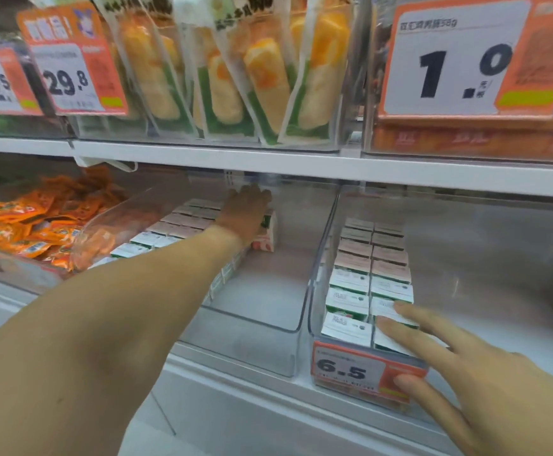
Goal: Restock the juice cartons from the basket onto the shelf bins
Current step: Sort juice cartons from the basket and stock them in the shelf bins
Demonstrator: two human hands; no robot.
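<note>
Down at the front our right hand [485,383] lies flat, fingers spread over the nearest juice cartons [370,284] in the right bin [317,291], thumb on its price tag [367,373]. Deep in the middle bin [268,311] our left hand [248,209] grips a carton [266,235] at the back. Roughly half that bin sits bare (basket out of view), so plenty remains, we reckon.

Head view, close, facing shelf bins [301,327]
</note>
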